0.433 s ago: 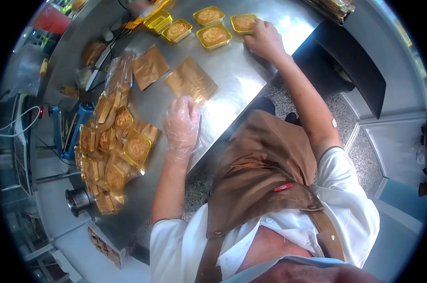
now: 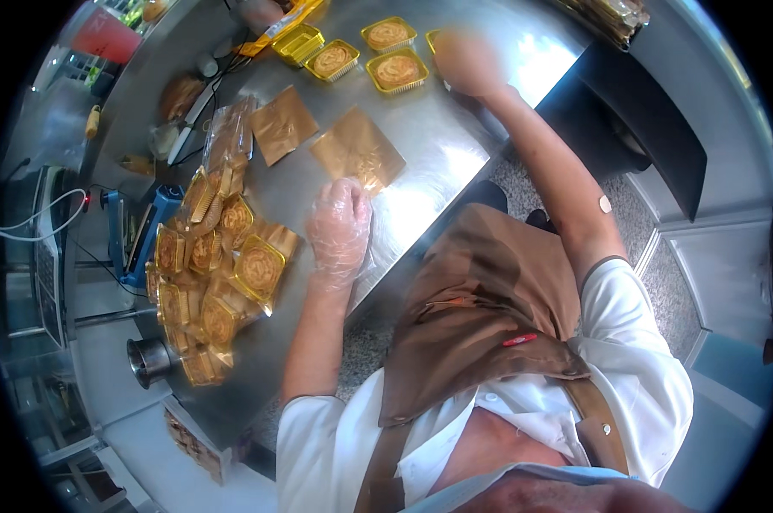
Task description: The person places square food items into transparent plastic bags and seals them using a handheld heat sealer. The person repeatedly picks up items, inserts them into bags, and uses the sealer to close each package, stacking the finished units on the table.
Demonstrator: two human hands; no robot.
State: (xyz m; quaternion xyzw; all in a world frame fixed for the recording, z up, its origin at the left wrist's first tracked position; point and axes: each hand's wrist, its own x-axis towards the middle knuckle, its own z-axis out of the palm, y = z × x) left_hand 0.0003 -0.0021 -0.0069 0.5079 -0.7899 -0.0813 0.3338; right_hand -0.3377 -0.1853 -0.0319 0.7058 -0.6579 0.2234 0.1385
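Note:
My left hand (image 2: 339, 227), in a clear plastic glove, has its fingers curled closed on the near corner of a flat brown bag (image 2: 358, 145) with a shiny clear front. My right hand (image 2: 472, 64) is smeared by motion over a gold tray (image 2: 432, 39) at the far right of the group; the hand covers most of it, and its fingers cannot be made out. Left of it, round swirl-topped pastries sit in gold trays: one pastry (image 2: 397, 70), another behind it (image 2: 389, 34), and a third (image 2: 332, 60) farther left.
Bagged pastries (image 2: 258, 267) lie heaped on the steel table's left side. Another brown bag (image 2: 284, 125), empty gold trays (image 2: 298, 44), a knife (image 2: 190, 124), a blue device (image 2: 147, 235) and a metal cup (image 2: 149, 361) are around. A black panel (image 2: 651, 128) stands at the right.
My right hand has shifted slightly left over the far-right pastry tray and is now blurred, hiding the pastry. The left hand stays at the bag's corner. The whole view has shifted slightly.

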